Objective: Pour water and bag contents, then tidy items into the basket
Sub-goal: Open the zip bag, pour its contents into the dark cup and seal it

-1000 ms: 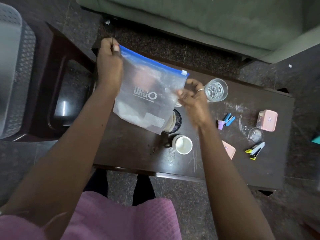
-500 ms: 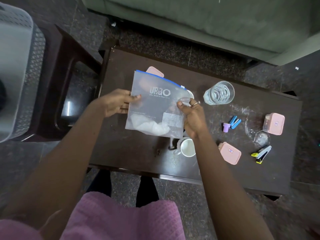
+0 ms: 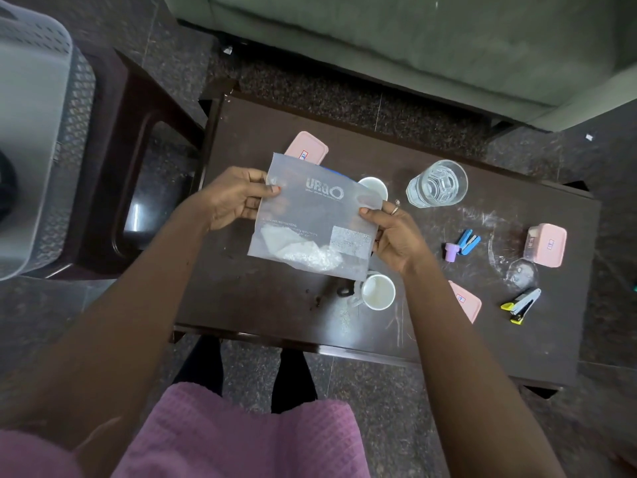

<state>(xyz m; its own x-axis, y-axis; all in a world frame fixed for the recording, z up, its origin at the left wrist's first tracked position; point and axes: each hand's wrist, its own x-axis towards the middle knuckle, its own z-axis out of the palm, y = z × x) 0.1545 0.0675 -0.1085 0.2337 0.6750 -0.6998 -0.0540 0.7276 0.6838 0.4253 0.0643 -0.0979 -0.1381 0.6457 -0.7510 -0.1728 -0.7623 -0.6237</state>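
Bag: the see-through zip bag (image 3: 312,219) is held up over the dark table (image 3: 262,305), between both hands, with its printed side facing up.
Left hand: the left hand (image 3: 231,198) pinches the bag's left edge near the top, thumb on the front and fingers behind.
Right hand: the right hand (image 3: 396,236) pinches the bag's right edge, a bit lower down, thumb on the front too.
Stuff inside: a white lumpy pile (image 3: 303,253) sits low in the bag, under both pinches.
Top of bag: a blue zip strip peeks out at the far edge, above the right pinch. I cannot tell if it is open or shut.
Cups: one white cup (image 3: 377,291) stands just under the bag's lower right corner. Another white cup (image 3: 374,188) peeks out behind the bag's top.
Water: the glass of water (image 3: 436,184) stands past the right hand, not touched.
Basket: the grey basket (image 3: 34,139) is far off to the left of the left hand.
Other bits: pink boxes, a small stapler (image 3: 520,305) and little clips lie out past the right hand.
Step now: I think this is the bag step, getting it ready to pour.
Next move: the top must be pulled open, if it is not yet. Then the bag must tip so the white stuff slides into a cup, not onto the table.
Later: the small things go into the basket.
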